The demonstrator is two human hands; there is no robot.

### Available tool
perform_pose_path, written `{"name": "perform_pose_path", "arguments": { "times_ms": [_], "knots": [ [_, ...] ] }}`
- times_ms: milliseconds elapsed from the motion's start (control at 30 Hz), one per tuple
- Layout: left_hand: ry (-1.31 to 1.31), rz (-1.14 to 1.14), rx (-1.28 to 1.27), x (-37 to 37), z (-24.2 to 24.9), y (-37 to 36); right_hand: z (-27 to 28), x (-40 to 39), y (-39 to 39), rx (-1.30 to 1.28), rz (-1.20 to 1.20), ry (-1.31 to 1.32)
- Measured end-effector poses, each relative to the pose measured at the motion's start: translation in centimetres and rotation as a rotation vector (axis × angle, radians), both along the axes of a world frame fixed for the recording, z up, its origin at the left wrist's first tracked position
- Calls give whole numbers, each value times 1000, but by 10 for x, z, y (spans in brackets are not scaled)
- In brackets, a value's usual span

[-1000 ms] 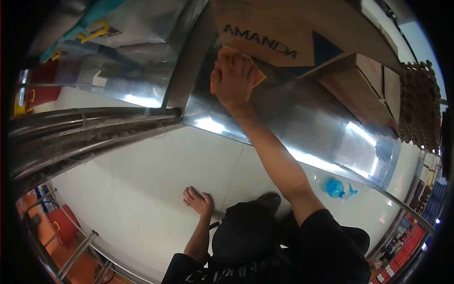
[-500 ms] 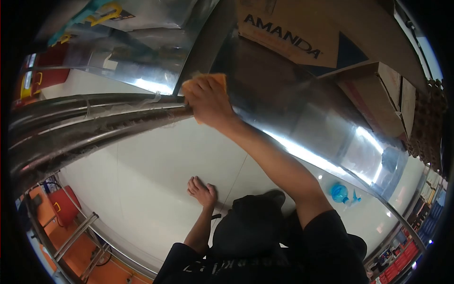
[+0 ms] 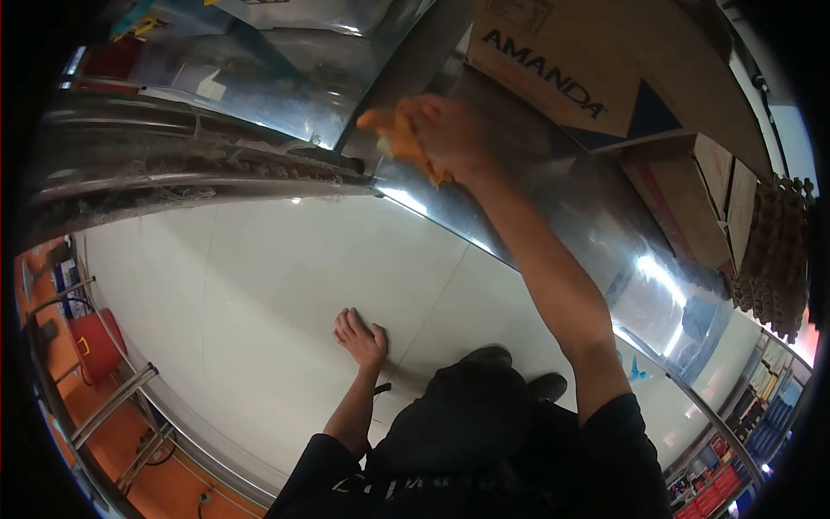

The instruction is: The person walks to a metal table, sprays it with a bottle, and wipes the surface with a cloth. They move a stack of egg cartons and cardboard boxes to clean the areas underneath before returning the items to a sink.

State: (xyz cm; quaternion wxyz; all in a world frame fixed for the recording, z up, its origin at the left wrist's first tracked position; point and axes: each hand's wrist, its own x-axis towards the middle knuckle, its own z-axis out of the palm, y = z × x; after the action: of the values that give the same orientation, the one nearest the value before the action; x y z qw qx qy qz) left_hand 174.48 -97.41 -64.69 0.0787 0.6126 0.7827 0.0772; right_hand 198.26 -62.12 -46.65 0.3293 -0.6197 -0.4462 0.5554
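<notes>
My right hand (image 3: 454, 134) grips an orange cloth (image 3: 399, 131), its fingers closed round the bunched fabric and somewhat blurred. Cloth and hand are over the near left part of a shiny metal shelf (image 3: 562, 195); whether the cloth touches the metal is hard to tell. Behind them on the shelf is a cardboard box (image 3: 553, 65) marked AMANDA. Lower down, my left hand (image 3: 360, 339) is empty, fingers apart and slightly bent, in front of the pale floor (image 3: 259, 277).
Metal rails with torn plastic film (image 3: 216, 177) run in from the left. A smaller carton (image 3: 679, 190) and egg trays (image 3: 769, 259) stand at the right. A red container (image 3: 97, 346) sits at lower left. My shoes (image 3: 546, 387) are on the floor.
My right hand has moved up and to the right with the cloth, away from the rail ends and over the metal shelf. The left hand has shifted slightly, its fingers spreading a little.
</notes>
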Motion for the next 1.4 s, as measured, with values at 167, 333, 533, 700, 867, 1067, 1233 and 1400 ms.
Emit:
{"name": "perform_pose_path", "arguments": {
  "times_ms": [167, 333, 533, 700, 867, 1067, 1233, 1400],
  "knots": [
    [-28, -27, 23, -1, 0, 0, -54, -31, -18, 913, 168, -890],
    [-9, 9, -16, 2, 5, 1, -70, -42, -18, 877, 137, -841],
    [4, 0, -3, -2, 0, 0, -147, -40, -23, 809, 262, -769],
    [7, -16, 19, -1, -1, -1, -80, 21, 28, 918, 71, -1162],
    [-7, -15, 11, -2, 0, -1, -80, -41, -42, 813, 11, -765],
    [10, -20, -3, -3, -1, -2, -60, -20, 14, 874, 182, -985],
    [-6, -2, 9, -1, 0, -6, -83, -18, 52, 893, -76, -1099],
    [-2, -12, 22, -4, -8, -5, -72, -39, -52, 926, 134, -868]
  ]
}}
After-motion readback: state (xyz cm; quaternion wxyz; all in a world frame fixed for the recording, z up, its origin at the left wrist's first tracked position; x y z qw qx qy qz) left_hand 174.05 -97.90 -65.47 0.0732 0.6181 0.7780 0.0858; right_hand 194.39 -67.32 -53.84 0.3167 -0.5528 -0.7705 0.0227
